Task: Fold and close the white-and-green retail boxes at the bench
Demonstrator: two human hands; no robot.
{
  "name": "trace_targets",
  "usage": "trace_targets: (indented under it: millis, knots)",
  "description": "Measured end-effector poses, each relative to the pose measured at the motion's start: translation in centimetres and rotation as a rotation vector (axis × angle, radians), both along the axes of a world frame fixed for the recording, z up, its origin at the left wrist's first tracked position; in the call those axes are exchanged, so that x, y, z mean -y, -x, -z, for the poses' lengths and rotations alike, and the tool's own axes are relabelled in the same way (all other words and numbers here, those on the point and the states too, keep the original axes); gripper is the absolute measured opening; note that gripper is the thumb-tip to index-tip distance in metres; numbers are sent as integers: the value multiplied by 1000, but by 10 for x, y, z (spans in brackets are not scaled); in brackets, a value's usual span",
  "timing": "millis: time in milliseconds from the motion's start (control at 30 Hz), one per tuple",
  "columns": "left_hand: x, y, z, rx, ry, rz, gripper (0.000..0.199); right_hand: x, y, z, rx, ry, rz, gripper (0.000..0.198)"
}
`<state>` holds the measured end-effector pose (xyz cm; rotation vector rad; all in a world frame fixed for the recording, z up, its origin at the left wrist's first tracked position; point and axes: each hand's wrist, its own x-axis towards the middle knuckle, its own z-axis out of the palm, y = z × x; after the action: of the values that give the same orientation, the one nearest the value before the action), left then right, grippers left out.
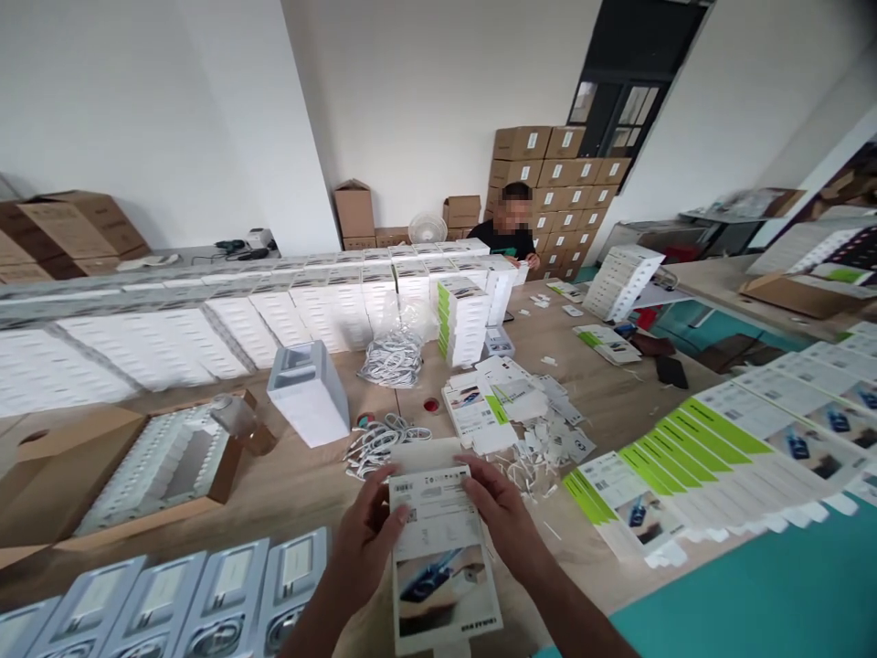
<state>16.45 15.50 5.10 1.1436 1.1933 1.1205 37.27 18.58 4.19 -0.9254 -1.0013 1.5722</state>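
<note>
Between my two hands is a white printed carton (445, 548) with a device picture on its face; a pale flap (425, 453) stands up at its far end. My left hand (366, 539) grips its left edge, thumb on the printed face. On the right edge near the top, my right hand (497, 512) holds with its fingers around the flap end. Just beyond lie a bundle of white cables (390, 443) and a pile of flattened cartons (480, 407) with small white pieces. To the left are grey trays (229, 585) with coiled cables and white blocks.
Overlapping rows of green-edged cartons (713, 448) lie to the right. Left stand an open brown box (164, 466) and a grey tray stack (308, 393). Stacked white boxes (329, 302) line the back. A co-worker (511, 228) sits behind them, near brown cartons (565, 192).
</note>
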Motion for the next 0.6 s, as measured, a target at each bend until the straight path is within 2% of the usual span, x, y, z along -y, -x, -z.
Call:
trace_targets:
  millis: [100,200,300,367,467,533,600]
  knots:
    - [-4,3,5,67,20,-72,36,9,13,11,35,79,65,37]
    - [-7,15,-2,198,68,-79,32,9,23,12,73,76,67,40]
    - [-8,32,-22,217,91,53,32,-1,28,3,71,54,35,46]
    - [-7,40,-37,187,93,166,31,-8,30,-6,88,37,-44,50]
    - [-7,47,-53,164,93,243,29,-13,33,-19,220,-123,-99,29]
    - [-8,48,-57,171,93,236,29,-12,34,-24,309,-266,-57,18]
    - [-7,49,-58,189,104,229,30,-10,34,-26,329,-324,-45,14]
